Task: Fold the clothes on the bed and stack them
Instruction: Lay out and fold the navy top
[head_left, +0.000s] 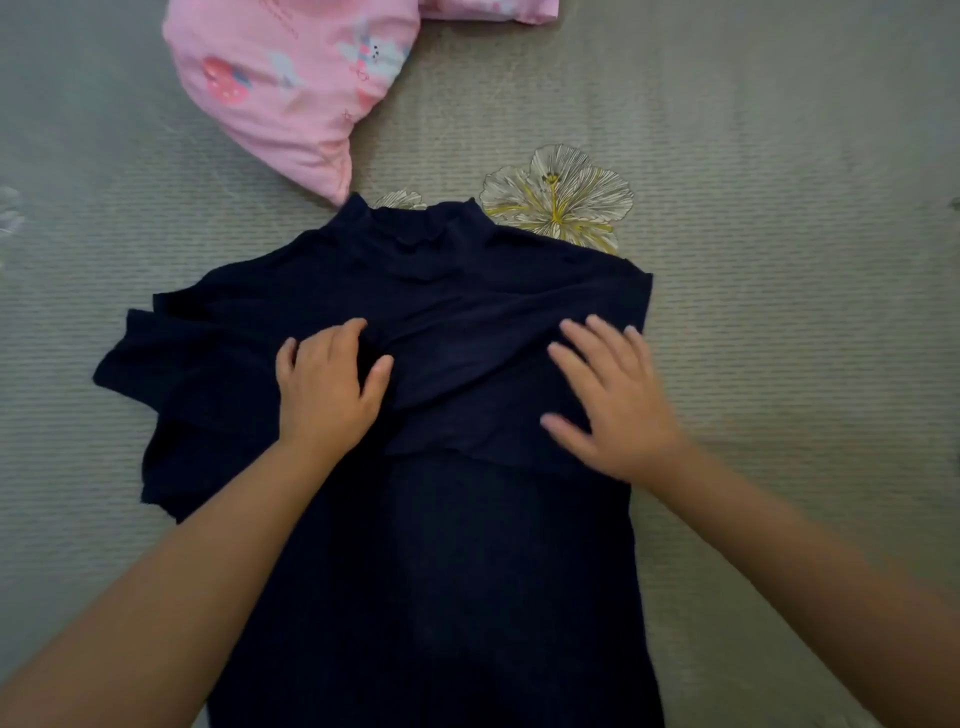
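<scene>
shirt on bed, pillow behind

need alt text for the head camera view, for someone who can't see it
Two bare hands work on a dark navy high-necked top spread on a grey-green textured bed cover: the left hand pinches a fold of fabric while the right hand lies flat on the sleeve folded across the chest. A pink cartoon-print pillow lies beyond the collar.
</scene>
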